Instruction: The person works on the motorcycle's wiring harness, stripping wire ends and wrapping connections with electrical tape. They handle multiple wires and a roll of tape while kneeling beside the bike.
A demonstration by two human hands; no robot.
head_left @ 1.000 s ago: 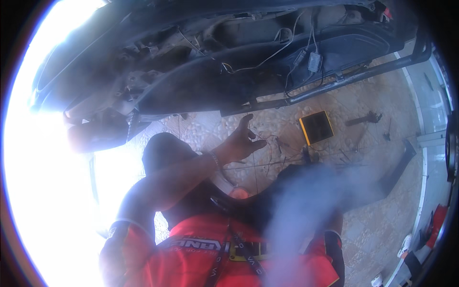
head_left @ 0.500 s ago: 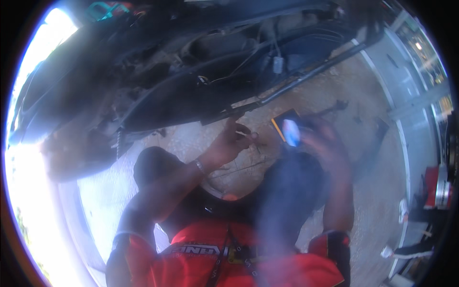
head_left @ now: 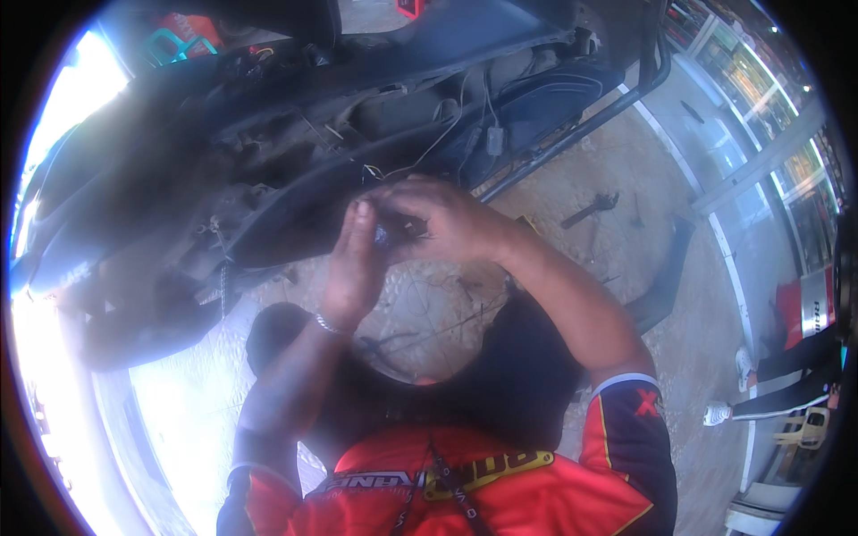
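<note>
In front of the dark body of a scooter-like vehicle [head_left: 295, 201], my two hands meet. My left hand [head_left: 356, 259] points upward, its fingers bent together around something small. From the right, my right hand [head_left: 438, 219] reaches across with curled fingers against the left one. A small bluish, shiny bit [head_left: 382, 235] shows between them, too blurred to name. Just above the hands, a thin wire with a pale end [head_left: 374, 171] hangs from the vehicle. A dark item with a yellow edge [head_left: 525, 221] lies on the floor, mostly hidden by my right forearm.
A metal tool [head_left: 590, 210] and a long dark panel [head_left: 666, 272] lie on the tiled floor to the right. A dark tubular bar [head_left: 581, 134] runs along the vehicle. A grey connector [head_left: 495, 140] dangles on wires. Another person's legs [head_left: 778, 397] show at the far right.
My right hand has swung left from beside the yellow-edged item to join my left hand. The left hand has moved left and turned upward. The bright bluish-white thing at my right hand no longer shows there.
</note>
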